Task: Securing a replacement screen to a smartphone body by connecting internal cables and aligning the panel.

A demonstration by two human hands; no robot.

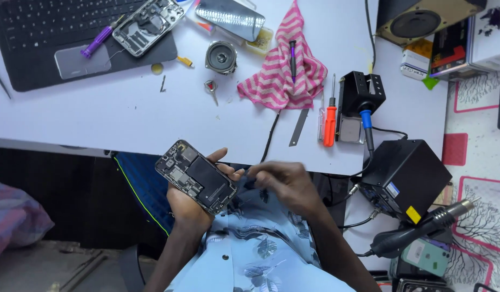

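Note:
My left hand (188,201) holds an opened phone (196,176) with its back off, showing the black battery and circuit boards, below the near edge of the white table (125,113). My right hand (285,183) is just right of the phone, blurred, fingers pinched together toward the phone's lower corner. Whether it grips a small tool or part is unclear.
On the table lie a laptop (39,38) with a purple screwdriver (98,39) and a phone frame (147,24), a small speaker (221,56), a pink striped cloth (288,70), an orange screwdriver (329,121), a soldering iron stand (361,103) and a black rework station (404,173) with hot-air handle (423,227).

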